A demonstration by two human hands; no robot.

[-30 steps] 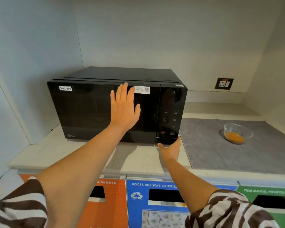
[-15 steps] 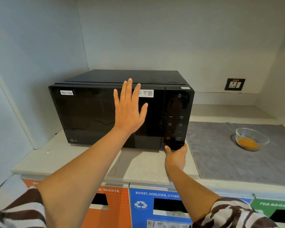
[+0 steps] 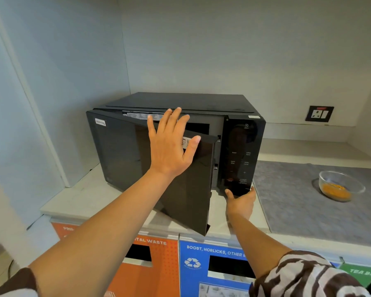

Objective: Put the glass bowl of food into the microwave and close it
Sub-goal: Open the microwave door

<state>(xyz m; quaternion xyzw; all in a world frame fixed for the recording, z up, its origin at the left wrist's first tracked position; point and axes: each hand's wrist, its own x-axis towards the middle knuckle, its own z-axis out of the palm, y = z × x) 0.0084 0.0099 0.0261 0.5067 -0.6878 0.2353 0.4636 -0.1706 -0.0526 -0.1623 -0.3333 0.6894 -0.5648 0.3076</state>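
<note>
Door-opening step: LG microwave door (image 3: 159, 172) ajar at frame centre, left hand (image 3: 171, 146) spread flat on it, right hand (image 3: 240, 200) fingers open under the control panel (image 3: 239, 155); next, fetch the glass bowl (image 3: 338, 186) at right.

An orange bin front (image 3: 150, 262) reads "WASTE"; the blue bin front (image 3: 193, 273) beside it reads "BOOST, HORLICKS, OTHER" (above a recycling symbol); a green bin front (image 3: 364, 273) reads "TEA BAGS"; the microwave's control panel (image 3: 240, 155) shows "START"
</note>
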